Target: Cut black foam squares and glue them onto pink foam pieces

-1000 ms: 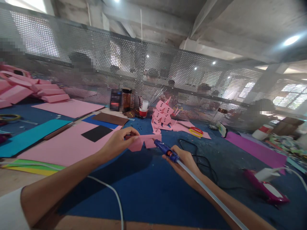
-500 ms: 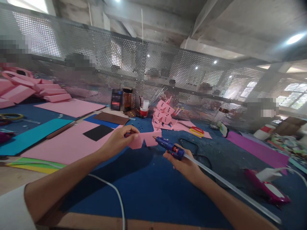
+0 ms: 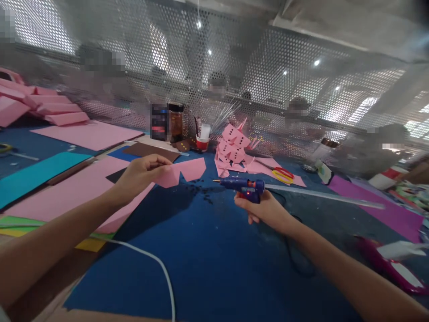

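Between the fingers of my left hand (image 3: 147, 172) is a pink paper cutout (image 3: 189, 171) with a notch in its lower edge. It hangs over the blue table (image 3: 201, 250). My right hand (image 3: 263, 208) is wrapped round the grip of a blue hot glue gun (image 3: 243, 184). The gun lies level, its brass tip pointing left at the cutout with a gap between them. A long clear glue stick (image 3: 321, 196) sticks out of its back. Beyond the gun stands a pile of folded pink paper pieces with black dots (image 3: 233, 145).
Red-and-yellow scissors (image 3: 283, 175) rest on pink paper at the back. A red-and-white cup (image 3: 202, 142) and a brown jar (image 3: 176, 123) stand near the perforated metal screen (image 3: 261, 71). Coloured sheets (image 3: 43, 174) lie left. A white cable (image 3: 157, 259) crosses the front; a magenta tool (image 3: 398, 268) lies right.
The glue gun has drawn away from the pink cutout and swung level. My left hand has moved left and up with the cutout. The view has tilted down.
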